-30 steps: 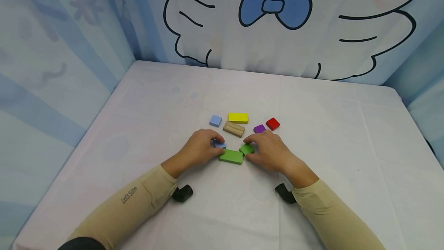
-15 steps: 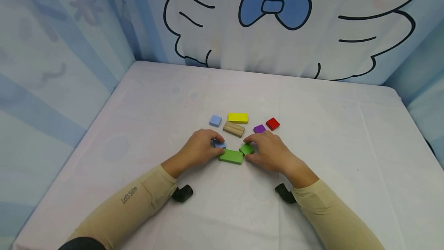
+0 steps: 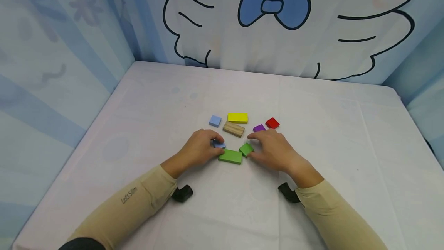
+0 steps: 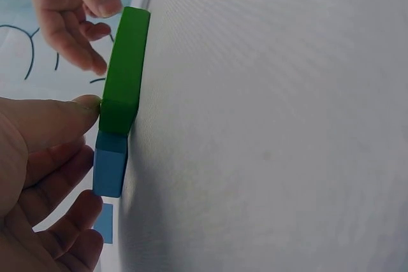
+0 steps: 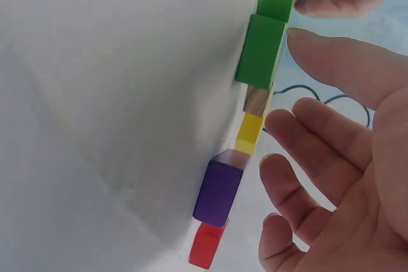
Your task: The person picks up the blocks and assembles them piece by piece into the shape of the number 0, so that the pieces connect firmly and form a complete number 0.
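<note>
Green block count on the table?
2: long green block by the left hand; small green block at the long one's right end, by the right hand. The hands could hide others.

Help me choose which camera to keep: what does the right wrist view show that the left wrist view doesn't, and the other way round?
Only the right wrist view: the small green block, wooden block, yellow block, purple block and red block.
Only the left wrist view: the nearer blue block and farther blue block.
Both: the long green block, left hand, right hand, white tabletop and part of the patterned curtain.
</note>
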### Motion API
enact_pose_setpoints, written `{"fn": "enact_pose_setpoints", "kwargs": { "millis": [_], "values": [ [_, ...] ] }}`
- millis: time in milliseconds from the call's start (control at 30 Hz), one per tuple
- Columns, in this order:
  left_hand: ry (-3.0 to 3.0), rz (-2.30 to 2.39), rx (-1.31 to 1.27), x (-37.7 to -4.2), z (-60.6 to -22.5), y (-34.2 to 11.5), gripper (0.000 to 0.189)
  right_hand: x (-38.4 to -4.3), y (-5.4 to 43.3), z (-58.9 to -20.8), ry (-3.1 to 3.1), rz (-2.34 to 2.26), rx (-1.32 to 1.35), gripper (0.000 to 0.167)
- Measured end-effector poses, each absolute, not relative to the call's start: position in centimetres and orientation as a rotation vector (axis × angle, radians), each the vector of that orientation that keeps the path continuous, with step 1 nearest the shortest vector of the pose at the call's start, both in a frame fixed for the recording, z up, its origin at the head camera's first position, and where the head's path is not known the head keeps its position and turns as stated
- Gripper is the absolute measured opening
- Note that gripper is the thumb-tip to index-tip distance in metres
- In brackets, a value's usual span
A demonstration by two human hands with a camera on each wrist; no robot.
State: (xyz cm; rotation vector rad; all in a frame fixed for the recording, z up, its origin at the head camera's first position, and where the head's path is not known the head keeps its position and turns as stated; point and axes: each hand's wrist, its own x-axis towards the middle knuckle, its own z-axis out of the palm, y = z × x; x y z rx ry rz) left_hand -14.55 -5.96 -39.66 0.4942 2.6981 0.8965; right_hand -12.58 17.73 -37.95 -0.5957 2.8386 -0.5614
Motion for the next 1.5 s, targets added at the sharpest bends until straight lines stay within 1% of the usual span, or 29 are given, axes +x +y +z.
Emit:
{"fn": "enact_pose_setpoints", "kwargs": {
  "millis": [300, 533, 1000, 1500],
  "values": [
    [2.687, 0.909, 0.491, -14.6, -39.6, -6.0, 0.025, -12.8, 19.1, -37.7, 2.860, -0.650, -0.519, 0.046],
    [2.686, 0.920, 0.495, -14.5, -39.7, -6.1, 0.025, -12.9, 20.0, -37.2, 2.843, -0.622, -0.418, 0.046],
    [2.689, 0.910, 0.515, -14.6, -39.8, -6.1, 0.025, -12.9, 20.9, -37.7, 2.798, -0.735, -0.323, 0.043],
    [2.693, 0.905, 0.511, -14.5, -39.6, -6.0, 0.025, -13.8, 21.0, -38.0, 2.748, -0.783, -0.270, 0.051]
  ]
}}
